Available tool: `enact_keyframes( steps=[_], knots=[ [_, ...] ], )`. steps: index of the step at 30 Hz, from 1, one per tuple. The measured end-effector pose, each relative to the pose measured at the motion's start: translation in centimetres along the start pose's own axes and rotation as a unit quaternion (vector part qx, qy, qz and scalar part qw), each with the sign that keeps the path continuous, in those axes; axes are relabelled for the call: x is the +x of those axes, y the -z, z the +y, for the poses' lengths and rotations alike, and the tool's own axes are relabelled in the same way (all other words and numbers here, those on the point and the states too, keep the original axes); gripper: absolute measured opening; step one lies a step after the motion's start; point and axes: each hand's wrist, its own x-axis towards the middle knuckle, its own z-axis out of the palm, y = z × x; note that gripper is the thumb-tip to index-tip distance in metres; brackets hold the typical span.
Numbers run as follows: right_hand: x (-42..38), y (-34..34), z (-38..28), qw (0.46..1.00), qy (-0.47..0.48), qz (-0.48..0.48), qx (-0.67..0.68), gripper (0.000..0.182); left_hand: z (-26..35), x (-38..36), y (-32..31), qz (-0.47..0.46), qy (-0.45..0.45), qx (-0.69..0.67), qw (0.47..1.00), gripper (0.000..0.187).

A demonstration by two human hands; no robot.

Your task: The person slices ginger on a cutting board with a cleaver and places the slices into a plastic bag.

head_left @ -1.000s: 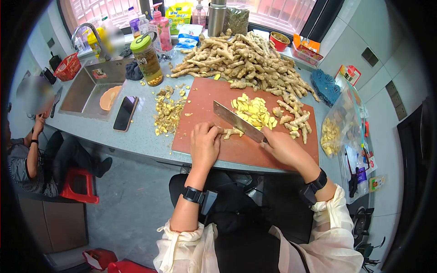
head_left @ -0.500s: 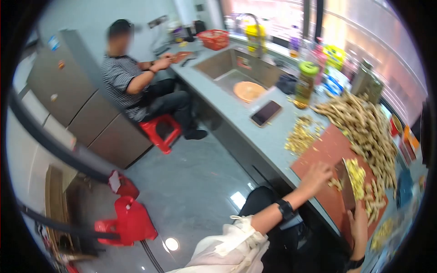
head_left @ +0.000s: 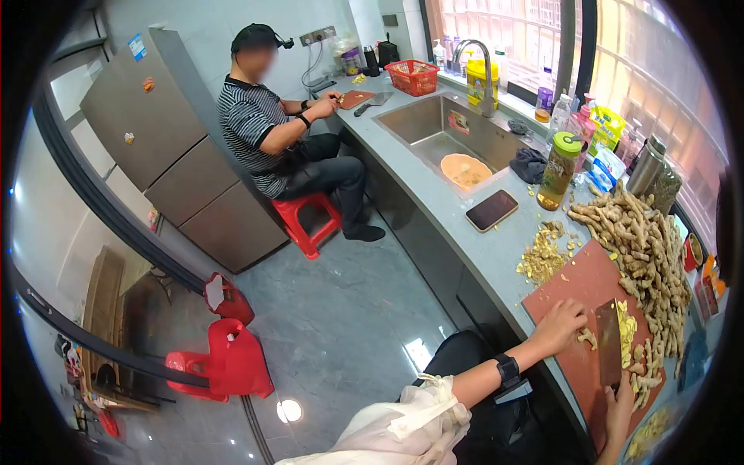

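Observation:
My right hand (head_left: 618,409) is closed round the handle of a cleaver (head_left: 609,345), whose broad blade lies over the reddish-brown cutting board (head_left: 572,280). Left of the blade, the curled fingers of my left hand (head_left: 561,324) rest on the board, gripping a small piece of ginger (head_left: 587,338) at the fingertips. Pale yellow ginger slices (head_left: 626,324) are gathered along the blade's far side. Several short ginger knobs (head_left: 645,372) lie at the board's right edge. A large heap of unpeeled ginger (head_left: 639,252) spreads behind the board.
Ginger scraps (head_left: 544,254), a phone (head_left: 492,210) and a green-lidded bottle (head_left: 559,172) stand along the counter. Beyond is a sink (head_left: 425,128) holding an orange basin (head_left: 466,171). Another person (head_left: 260,128) sits on a red stool (head_left: 308,225), hands at a second board (head_left: 356,99).
The camera view has turned, so the whole scene sits farther right and lower, and looks sharper. Both hands stay at the board, with the cleaver still held in the right.

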Motion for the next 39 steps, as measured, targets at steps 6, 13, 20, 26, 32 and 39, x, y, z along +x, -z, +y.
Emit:
enact_keyframes(
  steps=[6, 13, 20, 26, 32, 39],
  knots=[
    [-1.0, 0.4, -0.2, 0.992, 0.091, 0.065, -0.058, 0.045, -0.9, 0.7, -0.3, 0.014, -0.036, 0.019, 0.999, 0.005],
    [-0.6, 2.7, -3.3, 0.998, 0.044, -0.010, -0.052, 0.030, 0.6, 0.6, 1.1, -0.049, 0.018, 0.035, 0.998, 0.008],
    [-0.3, 2.8, -3.2, 0.996, 0.050, -0.033, -0.063, 0.029, 0.9, 1.0, 1.2, -0.054, 0.020, 0.046, 0.997, 0.009],
    [-0.1, 2.8, -3.5, 0.995, 0.042, -0.053, -0.078, 0.029, 1.0, 0.9, 1.2, -0.054, 0.019, 0.049, 0.997, 0.009],
    [0.0, 2.8, -4.0, 0.991, 0.041, -0.061, -0.109, 0.028, 1.1, 0.9, 1.2, -0.057, 0.022, 0.052, 0.997, 0.010],
    [0.4, 3.1, -4.8, 0.986, 0.045, -0.077, -0.140, 0.028, 1.0, 0.9, 1.1, -0.049, 0.016, 0.054, 0.997, 0.010]
  ],
)
